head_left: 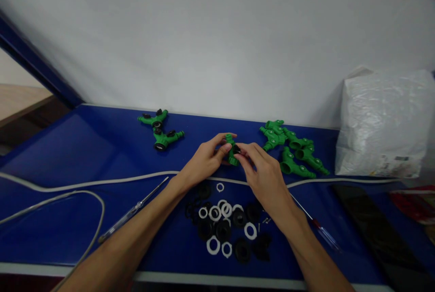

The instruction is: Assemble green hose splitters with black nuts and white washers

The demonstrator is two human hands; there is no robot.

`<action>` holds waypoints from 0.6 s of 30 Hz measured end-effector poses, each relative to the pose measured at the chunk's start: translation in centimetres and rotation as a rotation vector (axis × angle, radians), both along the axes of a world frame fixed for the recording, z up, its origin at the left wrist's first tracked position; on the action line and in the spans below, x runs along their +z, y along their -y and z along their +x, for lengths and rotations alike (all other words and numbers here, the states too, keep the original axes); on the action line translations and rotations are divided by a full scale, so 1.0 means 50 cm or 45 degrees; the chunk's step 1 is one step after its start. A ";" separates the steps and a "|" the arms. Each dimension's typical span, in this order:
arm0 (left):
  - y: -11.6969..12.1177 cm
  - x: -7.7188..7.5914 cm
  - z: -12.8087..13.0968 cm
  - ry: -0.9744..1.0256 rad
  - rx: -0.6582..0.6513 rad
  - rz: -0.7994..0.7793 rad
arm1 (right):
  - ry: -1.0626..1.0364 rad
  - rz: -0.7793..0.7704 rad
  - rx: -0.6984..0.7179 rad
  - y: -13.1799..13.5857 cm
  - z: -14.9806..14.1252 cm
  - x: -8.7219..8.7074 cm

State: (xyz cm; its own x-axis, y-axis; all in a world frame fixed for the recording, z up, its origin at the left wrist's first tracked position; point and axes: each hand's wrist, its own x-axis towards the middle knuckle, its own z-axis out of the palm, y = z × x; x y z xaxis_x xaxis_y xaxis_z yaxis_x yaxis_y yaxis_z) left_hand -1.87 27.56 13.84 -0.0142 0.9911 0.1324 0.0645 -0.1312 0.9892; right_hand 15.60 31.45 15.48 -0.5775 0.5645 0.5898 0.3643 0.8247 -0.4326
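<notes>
Over the middle of the table, my left hand [204,160] is closed around a green plastic hose splitter [233,160], its thumb on the near side. A small black knob [236,149] sits against the splitter's side. My right hand [263,169] pinches at this knob with thumb and fingertips; whether it is seated cannot be seen. Below the hands lie white rings [250,231], black threaded collars [242,250], small black knobs [261,246] and a few tiny screws [266,220].
Two green splitters with black knobs [166,139] lie at the left back. Several bare green splitters [288,165] are heaped at right. Screwdrivers [131,213] [319,226] flank my forearms. A cable [112,181] crosses the blue table [102,142]. A white plastic-wrapped package [384,124] and a dark phone-like slab [377,233] are at right.
</notes>
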 end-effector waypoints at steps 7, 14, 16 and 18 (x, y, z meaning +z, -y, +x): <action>-0.008 -0.003 0.001 0.125 -0.027 -0.187 | 0.057 -0.130 -0.045 -0.003 -0.005 -0.007; -0.005 0.000 -0.021 -0.246 0.110 -0.111 | 0.063 -0.152 -0.207 -0.004 0.080 0.054; -0.005 0.003 -0.028 -0.310 0.119 -0.115 | 0.153 -0.101 -0.303 0.009 0.157 0.059; -0.004 0.006 -0.032 -0.339 0.106 -0.128 | 0.287 -0.039 -0.384 0.026 0.247 0.045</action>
State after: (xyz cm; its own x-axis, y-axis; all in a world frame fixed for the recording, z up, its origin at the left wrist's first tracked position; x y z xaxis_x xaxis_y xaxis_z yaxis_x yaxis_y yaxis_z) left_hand -3.48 27.77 14.16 -0.0739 0.9963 0.0437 0.3300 -0.0169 0.9438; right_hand 27.93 30.15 17.75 -0.4957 0.7444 0.4475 0.6778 0.6537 -0.3366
